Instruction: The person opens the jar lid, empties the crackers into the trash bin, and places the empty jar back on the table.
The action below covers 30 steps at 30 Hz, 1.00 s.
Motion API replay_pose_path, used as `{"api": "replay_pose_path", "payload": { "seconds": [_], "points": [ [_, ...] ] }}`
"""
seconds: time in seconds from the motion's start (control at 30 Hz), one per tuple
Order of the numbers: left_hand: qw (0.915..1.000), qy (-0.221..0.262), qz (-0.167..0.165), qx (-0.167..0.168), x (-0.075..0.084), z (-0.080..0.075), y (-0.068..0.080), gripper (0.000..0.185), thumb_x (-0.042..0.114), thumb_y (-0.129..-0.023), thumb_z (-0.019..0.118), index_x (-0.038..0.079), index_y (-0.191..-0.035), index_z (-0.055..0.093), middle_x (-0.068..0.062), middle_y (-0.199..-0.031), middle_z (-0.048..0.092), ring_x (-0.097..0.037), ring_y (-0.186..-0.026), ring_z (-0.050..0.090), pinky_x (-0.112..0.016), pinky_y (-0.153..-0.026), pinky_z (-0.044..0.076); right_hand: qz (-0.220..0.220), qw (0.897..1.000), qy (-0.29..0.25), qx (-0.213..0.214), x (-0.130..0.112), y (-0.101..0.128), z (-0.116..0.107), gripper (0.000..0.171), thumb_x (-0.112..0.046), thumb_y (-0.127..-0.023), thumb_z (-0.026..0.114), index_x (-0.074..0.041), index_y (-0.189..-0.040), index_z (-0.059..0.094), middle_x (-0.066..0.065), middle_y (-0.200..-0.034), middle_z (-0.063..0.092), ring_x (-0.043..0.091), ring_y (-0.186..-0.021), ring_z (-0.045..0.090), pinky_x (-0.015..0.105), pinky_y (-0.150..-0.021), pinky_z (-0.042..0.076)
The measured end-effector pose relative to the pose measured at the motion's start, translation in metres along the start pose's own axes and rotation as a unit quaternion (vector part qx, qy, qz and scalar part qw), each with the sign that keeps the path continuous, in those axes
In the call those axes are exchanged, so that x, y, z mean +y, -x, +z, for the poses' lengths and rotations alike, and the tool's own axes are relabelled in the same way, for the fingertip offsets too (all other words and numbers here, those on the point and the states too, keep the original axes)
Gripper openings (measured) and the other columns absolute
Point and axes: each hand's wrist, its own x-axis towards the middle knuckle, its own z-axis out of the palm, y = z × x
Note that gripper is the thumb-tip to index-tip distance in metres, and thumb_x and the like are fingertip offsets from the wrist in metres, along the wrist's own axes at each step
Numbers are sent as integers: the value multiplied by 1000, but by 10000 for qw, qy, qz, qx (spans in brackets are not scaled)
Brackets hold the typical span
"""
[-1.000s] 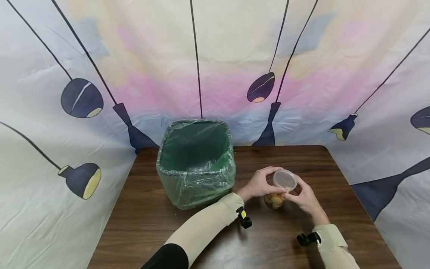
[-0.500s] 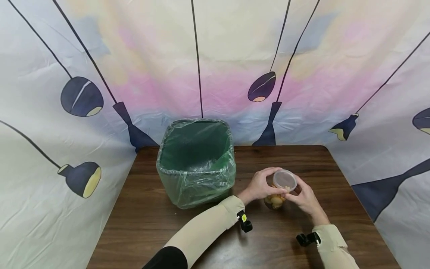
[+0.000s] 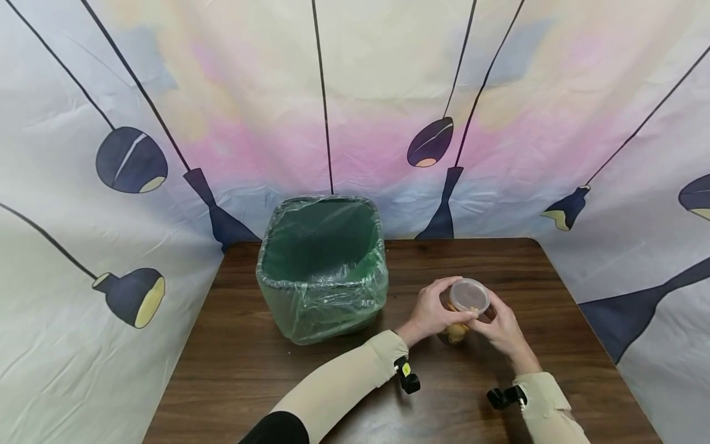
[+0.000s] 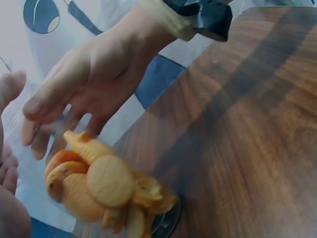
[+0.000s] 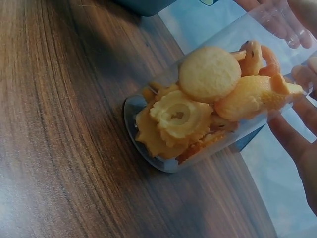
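Where the dark wood-grain table (image 3: 266, 376) meets the hung backdrop (image 3: 355, 92), the far edge and both side edges are walled in by pale sheeting washed pink, blue and cream, printed with dark pendant lamps on long black cords. Table surface: brown veneer, streaked grain, faint sheen in the wrist views. Toward the far-left part of the table stands a green bin (image 3: 322, 271) lined with a clear plastic bag whose edge is folded over the rim; the bin's inside reads as bare green. Right of the bin, near the middle of the table's right half, a clear plastic jar (image 3: 463, 311) stands on the wood, base down, lid (image 3: 469, 296) translucent and on top. Contents: yellow-orange biscuits (image 5: 208, 99), round and ring-shaped, piled against the wall. Left hand (image 3: 435, 307) wraps the jar's side from the bin side, fingers curled over toward the lid's rim. Right hand (image 3: 501, 327) comes in from the near-right, fingers curled round the lid's edge; whether it grips the lid or the jar wall just under it I cannot tell. Both hands close together on the jar. Cream sleeves (image 3: 338, 376) on both forearms, black camera mounts (image 3: 407, 377) at the wrists.
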Motion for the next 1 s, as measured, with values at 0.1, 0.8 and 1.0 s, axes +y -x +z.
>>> {"api": "replay_pose_path", "payload": {
  "seconds": [0.1, 0.8, 1.0],
  "points": [
    [9993, 89, -56, 372, 3, 8, 5, 70, 29, -74, 86, 12, -134, 56, -3, -128, 62, -17, -114, 61, -23, -93, 48, -142, 9998, -87, 74, 1, 1, 1, 65, 21, -68, 74, 19, -127, 48, 39, -116, 55, 0, -108, 55, 10, -87, 46],
    [9988, -131, 305, 362, 6, 7, 6, 78, 27, -71, 88, 9, -136, 50, -6, -128, 58, -24, -115, 60, -24, -95, 47, -123, 9994, -313, 44, 4, 4, 2, 67, 21, -70, 73, 17, -131, 46, 38, -121, 53, -1, -110, 54, 12, -88, 47],
    [9989, 70, 418, -206, -3, -3, 1, 83, 25, -72, 88, 6, -142, 46, -8, -135, 55, -16, -122, 56, -23, -99, 45, -76, 9994, -335, 14, 4, 4, 2, 69, 20, -70, 74, 17, -132, 46, 38, -122, 53, 1, -111, 54, 14, -88, 48]
  ]
}}
